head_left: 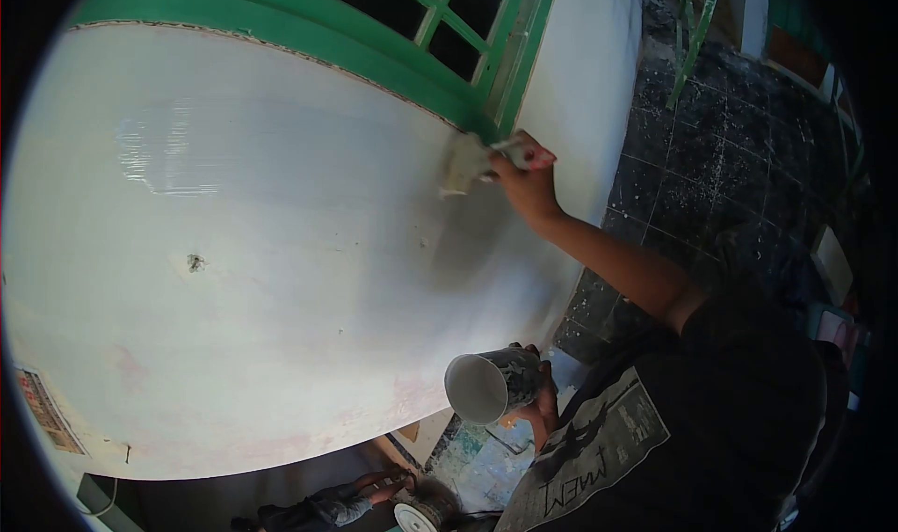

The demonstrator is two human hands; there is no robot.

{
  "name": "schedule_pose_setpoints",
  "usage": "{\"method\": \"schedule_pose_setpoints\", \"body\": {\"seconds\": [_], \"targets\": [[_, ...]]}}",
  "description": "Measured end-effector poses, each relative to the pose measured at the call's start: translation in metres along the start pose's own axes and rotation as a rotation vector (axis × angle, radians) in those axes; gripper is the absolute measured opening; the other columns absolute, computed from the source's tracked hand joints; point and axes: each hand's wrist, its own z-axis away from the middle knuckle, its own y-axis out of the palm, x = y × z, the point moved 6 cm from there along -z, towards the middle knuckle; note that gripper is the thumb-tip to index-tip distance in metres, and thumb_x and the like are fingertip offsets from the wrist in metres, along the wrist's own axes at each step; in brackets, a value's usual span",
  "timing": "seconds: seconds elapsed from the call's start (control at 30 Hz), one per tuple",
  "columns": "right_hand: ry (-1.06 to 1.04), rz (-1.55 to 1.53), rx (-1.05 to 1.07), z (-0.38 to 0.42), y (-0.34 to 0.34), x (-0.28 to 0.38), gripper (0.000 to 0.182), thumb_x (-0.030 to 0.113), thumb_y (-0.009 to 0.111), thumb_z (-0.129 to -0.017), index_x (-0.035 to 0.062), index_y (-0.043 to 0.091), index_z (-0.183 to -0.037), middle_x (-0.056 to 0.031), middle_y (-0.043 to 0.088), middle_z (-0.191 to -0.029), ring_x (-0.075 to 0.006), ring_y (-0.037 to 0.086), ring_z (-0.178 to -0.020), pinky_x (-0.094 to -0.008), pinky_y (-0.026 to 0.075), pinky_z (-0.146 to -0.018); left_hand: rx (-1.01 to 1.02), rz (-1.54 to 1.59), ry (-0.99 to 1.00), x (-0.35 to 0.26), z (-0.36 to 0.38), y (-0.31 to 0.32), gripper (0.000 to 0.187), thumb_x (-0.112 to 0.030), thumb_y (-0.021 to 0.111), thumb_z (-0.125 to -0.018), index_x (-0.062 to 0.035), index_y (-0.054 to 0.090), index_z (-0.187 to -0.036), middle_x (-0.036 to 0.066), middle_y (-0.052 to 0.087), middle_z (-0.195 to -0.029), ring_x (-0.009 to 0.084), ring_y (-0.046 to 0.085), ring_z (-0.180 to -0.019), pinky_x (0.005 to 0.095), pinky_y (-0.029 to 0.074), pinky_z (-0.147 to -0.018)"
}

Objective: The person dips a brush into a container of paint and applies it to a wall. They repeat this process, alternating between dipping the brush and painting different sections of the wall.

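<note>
The view is turned sideways, with the floor toward the right. My right hand (529,184) is closed on the handle of a wide paintbrush (465,164), whose pale bristles are at the white wall (281,279), just by the corner of the green window frame (412,87). The brush is somewhat blurred. Closer to my body, my left hand (543,403) grips a cylindrical paint cup (519,375) from its side and base. The cup tilts with its mouth toward the wall; its inside is whitish and its outside dark and smeared.
Wet, shiny streaks (168,148) and a small hole (196,262) mark the wall. Dark floor tiles (683,158) are splashed with white. Another person (323,509) crouches or bends near a bucket (416,518). A paint-stained sheet (477,462) lies on the floor.
</note>
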Motion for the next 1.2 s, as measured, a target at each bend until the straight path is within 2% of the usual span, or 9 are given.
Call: {"method": "schedule_pose_setpoints", "body": {"seconds": [0.17,0.23,0.33,0.43,0.6,0.7,0.93,1.07,1.2], "targets": [[-0.15,-0.473,0.229,-0.005,0.099,0.129,0.012,0.007,0.07,-0.089,0.0021,0.06,-0.092,-0.0044,0.064,-0.085,-0.0112,0.066,-0.077,-0.0268,0.06,-0.062,-0.01,-0.029,0.015,0.001,-0.001,0.0,0.065,-0.039,0.069,-0.085,-0.0116,0.046,-0.139,0.018,0.044,-0.142,0.0432,0.037,-0.131,0.054,0.043,-0.092],[-0.187,-0.543,0.273,-0.005,0.113,0.14,0.013,0.008,0.071,-0.089,0.0026,0.06,-0.093,-0.0047,0.064,-0.087,-0.0117,0.066,-0.078,-0.0271,0.061,-0.064,0.027,0.009,0.031,0.002,-0.002,-0.002,0.064,-0.038,0.069,-0.085,-0.0118,0.046,-0.139,0.018,0.044,-0.141,0.0427,0.036,-0.132,0.0541,0.042,-0.092],[-0.211,-0.442,0.248,-0.004,0.106,0.112,0.018,0.011,0.074,-0.088,0.0036,0.058,-0.094,-0.0055,0.065,-0.09,-0.0132,0.067,-0.082,-0.028,0.062,-0.066,-0.01,0.032,0.054,0.004,-0.002,-0.008,0.058,-0.038,0.066,-0.086,-0.0112,0.05,-0.135,0.019,0.047,-0.138,0.0415,0.04,-0.129,0.0521,0.044,-0.09],[0.012,-0.485,0.093,-0.001,0.047,0.024,0.022,0.012,0.075,-0.087,0.0048,0.057,-0.096,-0.0057,0.064,-0.093,-0.0148,0.068,-0.084,-0.029,0.063,-0.067,-0.019,-0.008,0.071,0.007,-0.004,0.004,0.057,-0.04,0.065,-0.086,-0.0101,0.052,-0.133,0.02,0.049,-0.136,0.0415,0.042,-0.127,0.0504,0.046,-0.087],[0.105,-0.165,-0.018,0.012,-0.076,-0.08,0.019,0.012,0.072,-0.089,0.0051,0.056,-0.096,-0.0054,0.062,-0.096,-0.0165,0.068,-0.083,-0.0309,0.063,-0.07,-0.018,-0.011,0.022,0.006,0.001,0.0,0.066,-0.037,0.073,-0.082,-0.0128,0.047,-0.138,0.017,0.045,-0.139,0.0401,0.036,-0.13,0.0513,0.042,-0.092],[0.165,-0.092,-0.059,0.017,-0.094,-0.073,0.02,0.014,0.071,-0.09,0.0049,0.054,-0.097,-0.0064,0.062,-0.096,-0.0174,0.067,-0.088,-0.0326,0.063,-0.072,0.001,-0.013,-0.03,0.015,-0.01,0.004,0.061,-0.037,0.07,-0.085,-0.0124,0.048,-0.137,0.017,0.045,-0.138,0.0396,0.036,-0.13,0.0508,0.042,-0.091],[-0.033,-0.468,0.105,0.012,0.036,0.076,0.019,0.011,0.071,-0.09,0.0043,0.054,-0.095,-0.0061,0.06,-0.098,-0.0166,0.066,-0.089,-0.035,0.063,-0.076,0.016,0.006,-0.075,0.028,-0.013,0.01,0.058,-0.038,0.066,-0.087,-0.0119,0.049,-0.136,0.018,0.045,-0.14,0.0397,0.036,-0.13,0.0509,0.042,-0.09],[-0.026,-0.506,0.078,-0.004,0.053,0.042,0.023,0.014,0.074,-0.088,0.0041,0.055,-0.096,-0.0066,0.061,-0.098,-0.0166,0.067,-0.089,-0.0332,0.064,-0.072,0.023,-0.016,-0.07,0.029,-0.01,0.011,0.059,-0.038,0.066,-0.087,-0.0115,0.049,-0.136,0.018,0.045,-0.14,0.0406,0.036,-0.13,0.0519,0.042,-0.09],[0.076,-0.411,-0.074,0.003,-0.024,-0.039,0.021,0.012,0.074,-0.088,0.0044,0.056,-0.095,-0.0071,0.061,-0.095,-0.0154,0.066,-0.084,-0.0328,0.064,-0.068,-0.042,-0.001,-0.04,0.023,-0.004,-0.002,0.06,-0.039,0.067,-0.086,-0.0116,0.048,-0.137,0.018,0.045,-0.14,0.0412,0.038,-0.13,0.0525,0.042,-0.091]]}}
